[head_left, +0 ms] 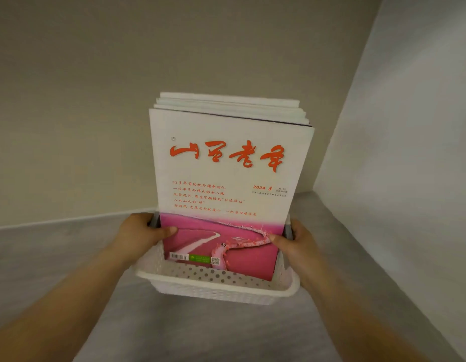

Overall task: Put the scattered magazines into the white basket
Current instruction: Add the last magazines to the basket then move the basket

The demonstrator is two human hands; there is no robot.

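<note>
A stack of several magazines (226, 163) stands upright inside the white perforated basket (216, 288) on a grey counter. The front magazine has a white cover with red brush lettering and a pink picture at its bottom. My left hand (140, 236) grips the stack's left edge, thumb pressed on the front cover. My right hand (294, 241) grips the right edge the same way. The fingers of both hands are hidden behind the stack and the basket's side walls.
The grey counter (200, 330) runs into a corner. A beige wall (96, 100) stands behind the basket and a pale wall (409, 152) closes off the right side, close to the basket.
</note>
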